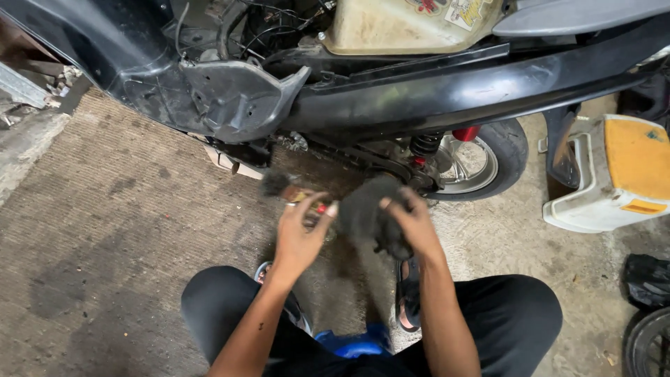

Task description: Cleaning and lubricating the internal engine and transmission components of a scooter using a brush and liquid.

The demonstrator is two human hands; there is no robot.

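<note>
- Left hand (301,234): I have fingers closed round a small brush (293,192), bristles far-left.
- Right hand (413,222): fingers clamped on a dark part (366,213), held between both hands, near the scooter (419,98) rear wheel (481,160).
- Part: looks stiff, grimy, perhaps slippery; I would grip its right edge.
- Brush: light; hold by handle.

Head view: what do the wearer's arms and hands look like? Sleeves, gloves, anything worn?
Both forearms are bare to past the elbow, with no sleeves in frame. The left hand and right hand wear no gloves; no watch or wristband shows on either wrist. The image is too blurred to tell whether the fingers carry rings. A small dark mark sits on the left forearm.
</note>
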